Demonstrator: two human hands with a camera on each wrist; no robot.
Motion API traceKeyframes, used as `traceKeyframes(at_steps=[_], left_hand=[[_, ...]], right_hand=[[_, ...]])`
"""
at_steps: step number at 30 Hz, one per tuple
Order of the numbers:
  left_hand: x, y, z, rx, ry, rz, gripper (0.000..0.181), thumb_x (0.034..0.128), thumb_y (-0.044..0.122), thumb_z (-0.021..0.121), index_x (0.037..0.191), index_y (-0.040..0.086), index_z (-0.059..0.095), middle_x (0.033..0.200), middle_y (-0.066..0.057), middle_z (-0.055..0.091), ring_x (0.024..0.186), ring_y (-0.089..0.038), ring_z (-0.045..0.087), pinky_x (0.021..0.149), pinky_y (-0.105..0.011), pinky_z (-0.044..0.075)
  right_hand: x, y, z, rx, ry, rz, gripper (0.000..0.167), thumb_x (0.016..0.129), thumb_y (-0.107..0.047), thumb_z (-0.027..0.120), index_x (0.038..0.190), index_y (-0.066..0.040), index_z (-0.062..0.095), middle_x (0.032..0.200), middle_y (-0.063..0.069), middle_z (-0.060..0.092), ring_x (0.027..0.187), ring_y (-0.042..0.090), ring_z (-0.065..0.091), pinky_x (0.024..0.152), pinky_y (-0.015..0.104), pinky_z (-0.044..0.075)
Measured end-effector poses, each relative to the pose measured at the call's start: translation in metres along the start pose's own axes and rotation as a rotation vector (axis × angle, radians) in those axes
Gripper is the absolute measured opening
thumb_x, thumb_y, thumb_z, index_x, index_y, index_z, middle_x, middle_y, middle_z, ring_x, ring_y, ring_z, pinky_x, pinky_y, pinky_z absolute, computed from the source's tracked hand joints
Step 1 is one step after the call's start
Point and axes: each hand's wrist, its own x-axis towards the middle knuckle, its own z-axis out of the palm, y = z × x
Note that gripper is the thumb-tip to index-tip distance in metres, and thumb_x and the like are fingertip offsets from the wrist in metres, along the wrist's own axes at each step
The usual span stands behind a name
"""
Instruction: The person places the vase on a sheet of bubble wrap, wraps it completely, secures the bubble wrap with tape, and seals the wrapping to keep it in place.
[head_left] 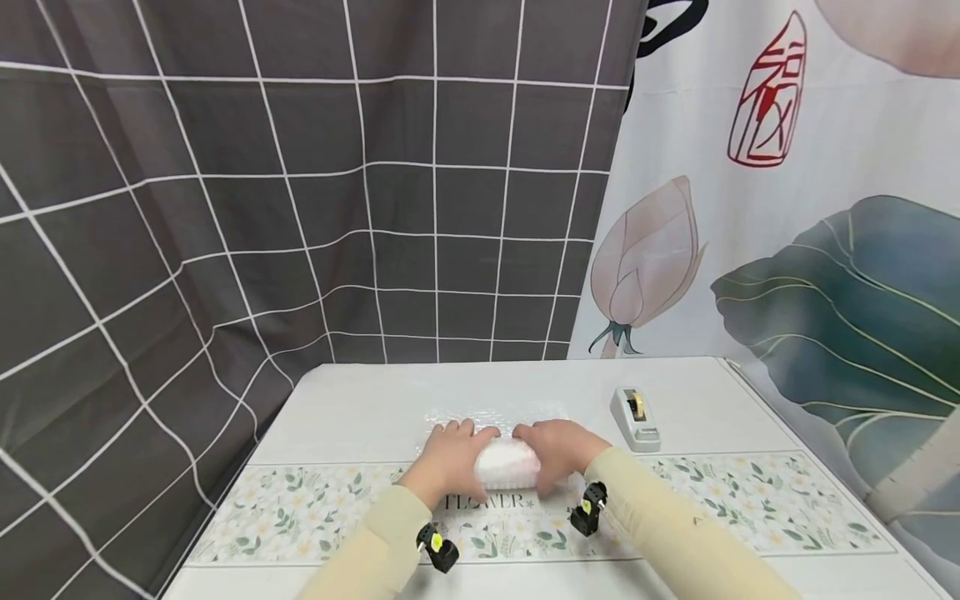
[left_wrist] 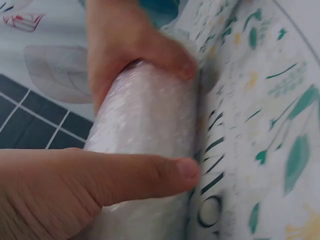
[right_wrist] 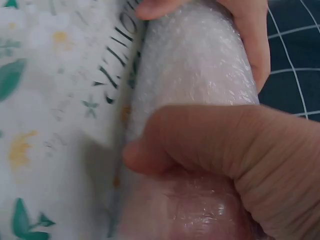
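A roll-shaped bundle in clear bubble wrap (head_left: 507,465) lies crosswise on the table, whitish in the middle and pinkish at its right end. My left hand (head_left: 447,463) grips its left part, the thumb across the near side in the left wrist view (left_wrist: 145,175). Around the right part curls my right hand (head_left: 553,452), its thumb bent over the wrap in the right wrist view (right_wrist: 200,145). A flat piece of bubble wrap (head_left: 480,414) spreads on the table behind the bundle. The far fingers are partly hidden by the bundle.
A white tape dispenser (head_left: 636,419) with a yellowish roll stands to the right, beyond my right hand. The white table (head_left: 360,408) has a floral band with lettering under the bundle. A dark grid curtain (head_left: 465,208) and a flower-printed curtain (head_left: 675,125) hang behind it.
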Motion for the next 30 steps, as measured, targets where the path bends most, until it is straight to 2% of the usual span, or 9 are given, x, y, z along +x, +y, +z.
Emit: traceKeyframes(at_steps=[6,9,12,18,23,27,30], left_hand=[[0.004,0.007,0.013,0.091,0.082,-0.017,0.094,0.0572,0.050,0.092,0.140,0.027,0.054,0.117,-0.004,0.064,0.104,-0.027,0.062,0.096,-0.051,0.048],[0.005,0.009,0.014,0.112,0.107,-0.010,0.090,0.0565,0.048,0.093,0.136,0.024,0.057,0.114,-0.004,0.065,0.103,-0.026,0.062,0.096,-0.050,0.049],[0.006,0.010,0.015,0.139,0.128,0.006,0.087,0.0560,0.048,0.093,0.132,0.022,0.059,0.111,-0.003,0.065,0.100,-0.026,0.063,0.093,-0.048,0.050],[0.011,0.006,0.019,0.177,0.148,0.055,0.076,0.0579,0.047,0.090,0.124,0.023,0.061,0.103,0.001,0.068,0.087,-0.023,0.065,0.080,-0.040,0.054],[0.018,0.000,0.019,0.144,0.147,0.087,0.070,0.0554,0.044,0.089,0.117,0.023,0.063,0.095,0.002,0.067,0.077,-0.021,0.062,0.071,-0.038,0.052],[0.023,-0.005,0.016,0.059,0.096,0.086,0.064,0.0545,0.040,0.087,0.112,0.022,0.064,0.089,0.005,0.067,0.072,-0.017,0.060,0.067,-0.036,0.051],[0.026,-0.009,0.014,-0.013,0.031,0.066,0.058,0.0552,0.039,0.087,0.106,0.022,0.063,0.083,0.008,0.066,0.069,-0.014,0.058,0.067,-0.034,0.051]], right_hand=[[0.011,0.005,-0.007,0.234,-0.183,0.080,0.069,0.049,-0.014,0.089,0.111,-0.024,0.060,0.092,-0.013,0.062,0.084,0.011,0.058,0.081,0.035,0.051],[0.014,0.009,-0.008,0.328,-0.242,0.098,0.068,0.051,-0.011,0.085,0.113,-0.022,0.062,0.098,-0.011,0.062,0.090,0.012,0.058,0.087,0.037,0.050],[0.014,0.012,-0.009,0.374,-0.275,0.118,0.070,0.052,-0.010,0.083,0.118,-0.019,0.062,0.102,-0.009,0.063,0.095,0.014,0.058,0.092,0.039,0.049],[0.009,0.012,-0.008,0.334,-0.247,0.122,0.081,0.050,-0.015,0.085,0.127,-0.019,0.060,0.104,-0.010,0.064,0.095,0.014,0.059,0.092,0.041,0.049],[0.004,0.009,-0.010,0.230,-0.168,0.110,0.087,0.051,-0.019,0.086,0.133,-0.021,0.056,0.106,-0.008,0.065,0.094,0.014,0.060,0.090,0.041,0.050],[0.000,0.003,-0.012,0.089,-0.087,0.053,0.088,0.055,-0.024,0.085,0.137,-0.018,0.055,0.113,-0.001,0.065,0.100,0.020,0.062,0.092,0.043,0.051],[-0.004,-0.004,-0.011,-0.044,0.016,-0.023,0.083,0.059,-0.027,0.084,0.136,-0.015,0.055,0.115,0.004,0.065,0.104,0.026,0.063,0.093,0.048,0.051]])
